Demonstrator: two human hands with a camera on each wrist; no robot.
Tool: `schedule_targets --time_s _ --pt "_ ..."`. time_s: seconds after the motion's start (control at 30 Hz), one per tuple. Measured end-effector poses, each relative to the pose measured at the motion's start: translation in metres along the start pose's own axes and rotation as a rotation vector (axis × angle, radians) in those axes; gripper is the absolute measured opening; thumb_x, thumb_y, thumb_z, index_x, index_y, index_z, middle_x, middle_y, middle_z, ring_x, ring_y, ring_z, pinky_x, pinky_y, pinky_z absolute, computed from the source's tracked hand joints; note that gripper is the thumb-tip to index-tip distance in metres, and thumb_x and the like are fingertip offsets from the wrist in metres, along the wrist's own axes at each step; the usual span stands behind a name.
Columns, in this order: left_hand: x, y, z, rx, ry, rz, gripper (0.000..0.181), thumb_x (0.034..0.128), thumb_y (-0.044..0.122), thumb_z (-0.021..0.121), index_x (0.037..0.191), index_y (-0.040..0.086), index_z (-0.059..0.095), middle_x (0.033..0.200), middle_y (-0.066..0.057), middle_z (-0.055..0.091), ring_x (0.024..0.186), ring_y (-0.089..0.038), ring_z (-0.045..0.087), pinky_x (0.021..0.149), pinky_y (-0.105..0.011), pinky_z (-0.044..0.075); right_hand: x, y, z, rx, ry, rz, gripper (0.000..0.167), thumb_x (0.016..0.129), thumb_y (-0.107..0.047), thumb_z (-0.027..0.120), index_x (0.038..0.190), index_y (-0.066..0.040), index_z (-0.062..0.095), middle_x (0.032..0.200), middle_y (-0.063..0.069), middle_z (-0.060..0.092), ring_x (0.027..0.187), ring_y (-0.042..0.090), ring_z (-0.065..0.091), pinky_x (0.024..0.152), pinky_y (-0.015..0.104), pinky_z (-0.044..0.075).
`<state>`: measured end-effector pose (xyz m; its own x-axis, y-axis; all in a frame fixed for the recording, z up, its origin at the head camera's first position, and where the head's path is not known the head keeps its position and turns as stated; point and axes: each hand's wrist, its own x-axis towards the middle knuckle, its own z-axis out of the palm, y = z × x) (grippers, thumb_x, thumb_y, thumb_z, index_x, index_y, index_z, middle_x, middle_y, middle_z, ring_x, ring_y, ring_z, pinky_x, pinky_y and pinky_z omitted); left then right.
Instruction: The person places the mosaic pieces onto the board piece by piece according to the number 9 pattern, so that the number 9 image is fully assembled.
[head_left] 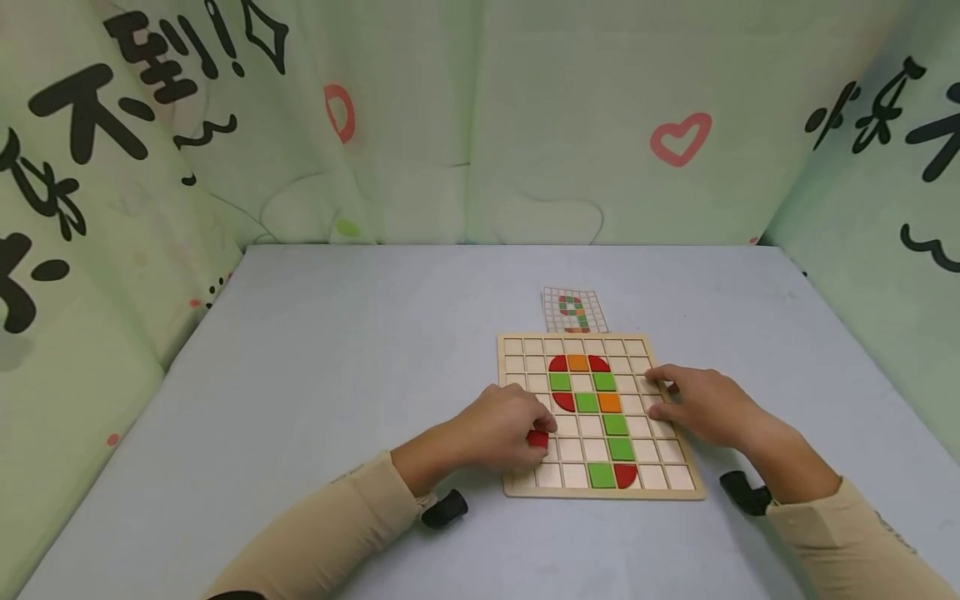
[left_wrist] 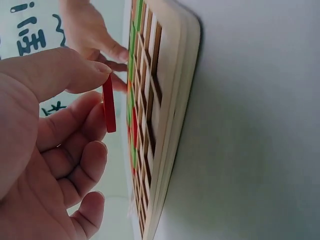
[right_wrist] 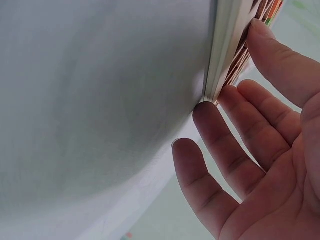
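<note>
A wooden grid board [head_left: 600, 494] lies on the table, with green squares [head_left: 615, 425], orange squares [head_left: 577, 362] and red rounded-corner tiles [head_left: 625, 476] set in several of its cells. Over the board's left part, my left hand [head_left: 498, 427] pinches a red tile [left_wrist: 109, 105] between thumb and index finger. In the left wrist view that tile is edge-on, apart from the board; its full shape is hidden. My right hand [head_left: 705, 404] touches the board's right edge with its fingers spread, the thumb [right_wrist: 280, 60] on the grid side. It holds no tile.
Behind the board a printed card [head_left: 553, 310] with a coloured grid pattern lies partly covered by the board's far edge. The pale table [head_left: 337, 350] is enclosed by a green curtain [head_left: 525, 125] at the back and sides.
</note>
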<state>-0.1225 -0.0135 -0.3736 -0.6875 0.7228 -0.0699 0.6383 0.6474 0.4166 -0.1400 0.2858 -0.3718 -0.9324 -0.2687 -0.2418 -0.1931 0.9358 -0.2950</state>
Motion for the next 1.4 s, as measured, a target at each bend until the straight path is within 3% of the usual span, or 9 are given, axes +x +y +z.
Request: schedule_targets --time_s 0.23,0.5,1.4 --pt "0.006 0.011 0.009 0.023 -0.010 0.035 0.021 0.0863 0.019 0.073 0.107 0.018 0.077 0.092 0.012 0.068 0.085 -0.004 0.051 0.073 -0.021 0.039 -0.001 0.000 0.000 0.000 0.001 -0.003 0.061 0.089 -0.029 0.076 0.135 0.005 0.055 0.116 0.026 0.064 0.105 0.044 0.059 0.084 0.056 0.048" --pt "0.009 0.019 0.018 -0.003 -0.029 0.041 0.024 0.0874 0.022 0.074 0.111 0.019 0.077 0.096 0.013 0.068 0.089 -0.005 0.051 0.070 -0.021 0.038 -0.001 0.000 0.000 0.000 0.010 -0.011 0.060 0.090 -0.029 0.076 0.135 0.004 0.055 0.114 0.026 0.064 0.105 0.043 0.059 0.084 0.055 0.048" --pt "0.015 0.029 0.027 0.103 -0.005 0.071 0.012 0.0861 0.023 0.076 0.098 0.024 0.078 0.083 0.018 0.063 0.086 -0.004 0.049 0.069 -0.025 0.036 0.000 0.000 0.001 0.008 0.006 0.004 0.061 0.089 -0.030 0.076 0.135 0.004 0.055 0.117 0.027 0.063 0.105 0.043 0.058 0.085 0.057 0.048"
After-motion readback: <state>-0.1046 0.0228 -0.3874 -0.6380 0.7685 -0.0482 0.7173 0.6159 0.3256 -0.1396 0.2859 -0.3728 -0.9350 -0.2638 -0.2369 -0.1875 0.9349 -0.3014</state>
